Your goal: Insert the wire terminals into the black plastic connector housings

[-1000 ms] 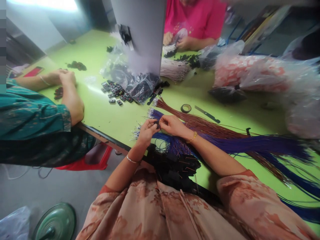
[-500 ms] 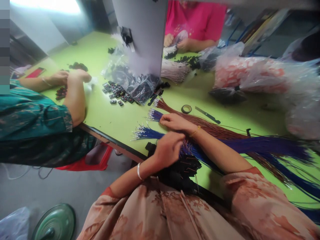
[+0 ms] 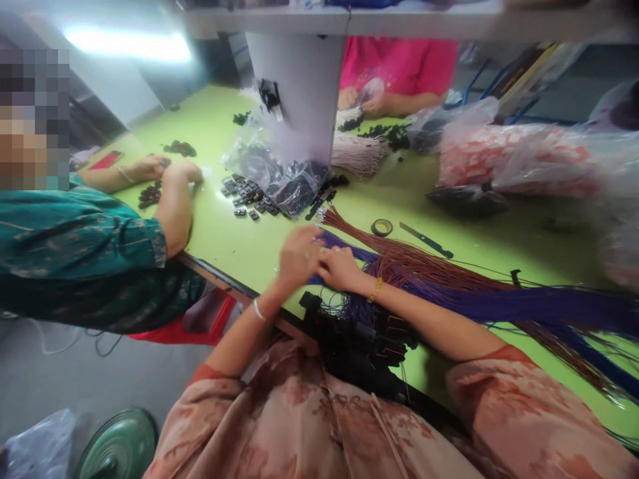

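My left hand [image 3: 298, 257] and my right hand [image 3: 340, 267] meet over the ends of the purple wire bundle [image 3: 499, 303] on the green table [image 3: 239, 243]. Both are blurred by motion, fingers curled together at the wire tips; what they pinch is hidden. A brown wire bundle [image 3: 429, 263] lies just behind the purple one, and blue wires [image 3: 594, 356] run beside it to the right. A heap of black connectors with wires attached [image 3: 364, 339] lies at the table edge below my hands.
A person in teal [image 3: 90, 259] works at the left with small black parts [image 3: 150, 194]. Another person in pink [image 3: 399, 66] sits across. Black connectors [image 3: 249, 196], plastic bags [image 3: 279, 173], a tape roll [image 3: 382, 227], a black tool [image 3: 426, 241] and a grey post [image 3: 304, 86] stand on the table.
My left hand has come back up from the black heap to meet my right hand at the purple wire ends. The view has shifted slightly down and right.
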Motion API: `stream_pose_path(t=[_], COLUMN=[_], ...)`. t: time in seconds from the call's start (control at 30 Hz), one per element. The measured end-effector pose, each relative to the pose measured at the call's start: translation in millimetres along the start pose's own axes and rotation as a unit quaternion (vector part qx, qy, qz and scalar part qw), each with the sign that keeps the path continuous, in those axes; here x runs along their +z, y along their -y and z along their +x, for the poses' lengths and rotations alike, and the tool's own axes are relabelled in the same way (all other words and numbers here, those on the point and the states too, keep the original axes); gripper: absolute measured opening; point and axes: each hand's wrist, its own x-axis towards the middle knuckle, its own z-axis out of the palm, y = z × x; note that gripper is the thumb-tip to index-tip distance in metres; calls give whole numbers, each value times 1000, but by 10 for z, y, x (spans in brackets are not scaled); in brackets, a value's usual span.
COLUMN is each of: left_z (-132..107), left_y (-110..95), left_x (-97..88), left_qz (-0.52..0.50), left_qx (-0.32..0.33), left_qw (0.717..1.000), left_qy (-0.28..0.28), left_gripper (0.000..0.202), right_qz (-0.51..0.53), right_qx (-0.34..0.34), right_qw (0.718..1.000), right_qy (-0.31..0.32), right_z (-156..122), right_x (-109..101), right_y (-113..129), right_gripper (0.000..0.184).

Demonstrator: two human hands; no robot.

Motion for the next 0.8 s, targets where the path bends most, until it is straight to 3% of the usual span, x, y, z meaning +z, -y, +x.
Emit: stream_pose_path(t=[0.07, 0.13, 0.23, 0.3, 0.4, 0.47, 0.63, 0.8], left_z=[396, 747, 1149, 1343, 1497, 1476, 1105, 783], left_y=[350, 687, 1040, 1157, 1219, 1219, 1147, 1030], left_x=[-375, -713, -1077, -1197, -1196, -1104, -830, -842], left_qz=[148, 288, 393, 411, 410, 415, 395, 267], left_qx=[-62, -122, -171, -173, -157, -151, -152, -141], left_qw=[982, 942, 900, 894, 898, 896, 906, 953], left_qy=[-98, -119, -80, -33, 40, 52, 35, 26], left_gripper=[37, 56, 75, 80, 78, 74, 65, 54], right_qz=[-1, -6, -14, -15, -13, -12, -13, -15], right_qx=[-1, -4, -7, -9, -12, -13, -22, -20], right_qw=[1000, 1000, 1000, 1000, 1000, 1000, 999, 1000], right_qy=[-16, -23, -24, -22, -21, -24, -21, -13], right_z=[-20, -36, -42, -36, -26, -25, -38, -40], right_x=[10, 16, 25, 33, 42, 43, 28, 47], right_y=[14, 37, 59, 58, 42, 32, 31, 23], right_gripper=[20, 20, 18, 18, 18, 18, 20, 21])
